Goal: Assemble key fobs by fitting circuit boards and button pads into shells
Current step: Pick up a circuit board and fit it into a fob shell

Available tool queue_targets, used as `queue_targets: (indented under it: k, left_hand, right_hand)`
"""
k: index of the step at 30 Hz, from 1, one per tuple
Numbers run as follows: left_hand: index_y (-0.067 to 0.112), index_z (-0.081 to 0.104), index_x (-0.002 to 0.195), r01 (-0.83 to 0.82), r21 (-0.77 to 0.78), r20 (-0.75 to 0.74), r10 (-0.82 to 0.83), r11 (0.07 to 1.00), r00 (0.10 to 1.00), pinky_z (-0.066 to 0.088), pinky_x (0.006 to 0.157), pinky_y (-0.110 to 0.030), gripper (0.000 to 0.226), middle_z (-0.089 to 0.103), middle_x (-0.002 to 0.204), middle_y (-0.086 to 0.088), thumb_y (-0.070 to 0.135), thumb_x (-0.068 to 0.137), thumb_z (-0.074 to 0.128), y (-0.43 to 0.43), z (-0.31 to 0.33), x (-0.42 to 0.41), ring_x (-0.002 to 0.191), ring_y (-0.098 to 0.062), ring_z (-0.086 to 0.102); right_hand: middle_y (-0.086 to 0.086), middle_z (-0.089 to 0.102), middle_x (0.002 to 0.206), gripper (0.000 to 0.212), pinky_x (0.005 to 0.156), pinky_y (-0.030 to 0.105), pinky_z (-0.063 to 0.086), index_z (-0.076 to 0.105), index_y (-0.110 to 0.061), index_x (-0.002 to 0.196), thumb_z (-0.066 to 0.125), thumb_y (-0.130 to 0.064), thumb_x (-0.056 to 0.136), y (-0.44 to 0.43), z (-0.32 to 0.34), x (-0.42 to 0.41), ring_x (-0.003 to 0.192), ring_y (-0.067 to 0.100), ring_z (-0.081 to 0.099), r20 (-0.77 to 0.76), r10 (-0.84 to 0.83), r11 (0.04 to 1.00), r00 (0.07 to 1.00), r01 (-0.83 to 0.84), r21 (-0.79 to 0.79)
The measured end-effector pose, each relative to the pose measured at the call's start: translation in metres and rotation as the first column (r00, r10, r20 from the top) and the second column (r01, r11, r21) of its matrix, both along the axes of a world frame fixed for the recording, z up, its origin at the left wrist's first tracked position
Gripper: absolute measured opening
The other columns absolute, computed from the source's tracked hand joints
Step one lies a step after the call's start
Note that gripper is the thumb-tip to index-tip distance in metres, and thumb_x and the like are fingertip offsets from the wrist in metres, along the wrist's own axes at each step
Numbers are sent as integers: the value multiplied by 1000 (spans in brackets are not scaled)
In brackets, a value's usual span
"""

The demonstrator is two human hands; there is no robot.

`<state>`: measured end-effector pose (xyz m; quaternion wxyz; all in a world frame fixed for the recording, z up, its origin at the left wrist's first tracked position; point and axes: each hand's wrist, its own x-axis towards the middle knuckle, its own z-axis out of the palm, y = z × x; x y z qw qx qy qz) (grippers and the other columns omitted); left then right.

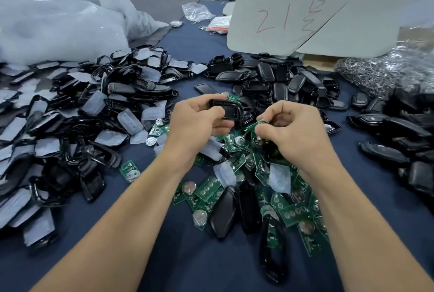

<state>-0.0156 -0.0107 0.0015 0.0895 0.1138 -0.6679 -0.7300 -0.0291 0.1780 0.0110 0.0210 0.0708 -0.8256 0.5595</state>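
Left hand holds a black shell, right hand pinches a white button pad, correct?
Not quite. In the head view the right hand pinches a green board instead. The left hand does hold a black shell.

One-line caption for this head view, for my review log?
Left hand holds a black shell while right hand pinches a green circuit board above the parts pile.

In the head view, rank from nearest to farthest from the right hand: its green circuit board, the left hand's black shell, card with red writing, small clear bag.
1. Green circuit board: pinched in the right hand.
2. Black shell: just left, in the left hand.
3. Card with red writing: behind.
4. Small clear bag: far back left.
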Motion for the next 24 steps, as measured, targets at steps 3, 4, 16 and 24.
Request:
queue_targets:
  k: [3, 4, 16, 24]
  left_hand:
    - [9, 76, 105, 22, 143, 6, -23, 990, 1000, 63, 68, -31, 18, 81, 95, -9, 1, 99, 60, -2, 0, -1, 86, -32, 80]
    - [9, 75, 102, 28, 162, 2, -29, 986, 1000, 63, 68, -31, 17, 81, 93, -7, 2, 100, 59, -3, 0, -2, 87, -32, 80]
    - [27, 83, 98, 97, -271, -46, -113, 958, 992, 52, 52, -21, 20, 77, 72, -8, 15, 85, 74, -11, -2, 2, 52, -15, 66]
    - [14, 75, 124, 204, -91, -52, -209, 975, 977, 49, 55, -16, 50, 81, 95, -1, 15, 76, 87, -13, 1, 2, 69, -8, 69]
  right_hand:
    - [2, 69, 68, 20, 60, 36, 45, 69, -22, 72, 85, -10, 73, -1, -2, -1, 56, 12, 49, -14, -41, 998, 999, 41, -40]
    - [1, 67, 66, 20, 60, 36, 46, 68, -20, 73, 84, -8, 75, -1, -2, -2, 57, 14, 53, -12, -49, 996, 999, 48, -81]
    - [10, 75, 96, 19, 76, 32, 63, 58, -10, 83, 66, 2, 95, -24, -1, 4, 83, 12, 65, 131, 125, 915, 983, -63, -399]
    - [2, 68, 63, 16, 60, 27, 61, 59, -8, 86, 65, 3, 97, -28, 3, 8, 59, 18, 70, 211, 42, 814, 977, 89, -574]
